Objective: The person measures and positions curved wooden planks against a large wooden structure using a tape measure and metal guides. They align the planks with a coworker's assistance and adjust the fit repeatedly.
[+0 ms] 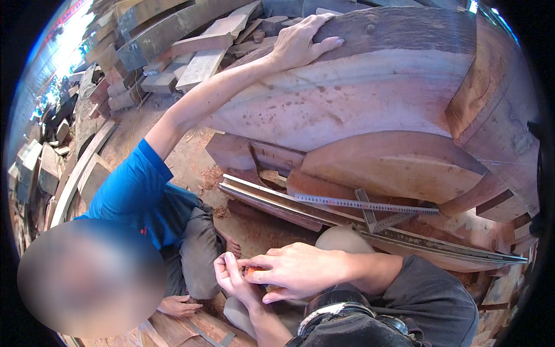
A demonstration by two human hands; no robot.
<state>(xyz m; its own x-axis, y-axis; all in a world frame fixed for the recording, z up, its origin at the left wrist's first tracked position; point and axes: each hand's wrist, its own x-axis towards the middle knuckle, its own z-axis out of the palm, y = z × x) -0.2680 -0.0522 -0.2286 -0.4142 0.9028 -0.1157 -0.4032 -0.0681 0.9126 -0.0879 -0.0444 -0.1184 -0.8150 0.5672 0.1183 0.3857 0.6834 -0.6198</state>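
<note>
My left hand [230, 276] is closed, fingers curled, close against my right hand [298, 267] at the lower middle. Between the two, a small orange object [255, 272] shows under my right fingers, which are bent around it; its kind is mostly hidden. What my left fingertips pinch I cannot make out. Just beyond my hands lies a long, pale-edged wooden strip [277, 198]. A white measuring tape [324, 200] stretches over it, next to a small crossed wooden piece [365, 209].
A large curved timber slab [370, 87] fills the far right, above a rounded block [393, 162]. At my left crouches a person in a blue shirt [130, 185], one hand [300, 43] resting on the slab. Stacked boards [173, 34] and offcuts [49, 173] lie behind.
</note>
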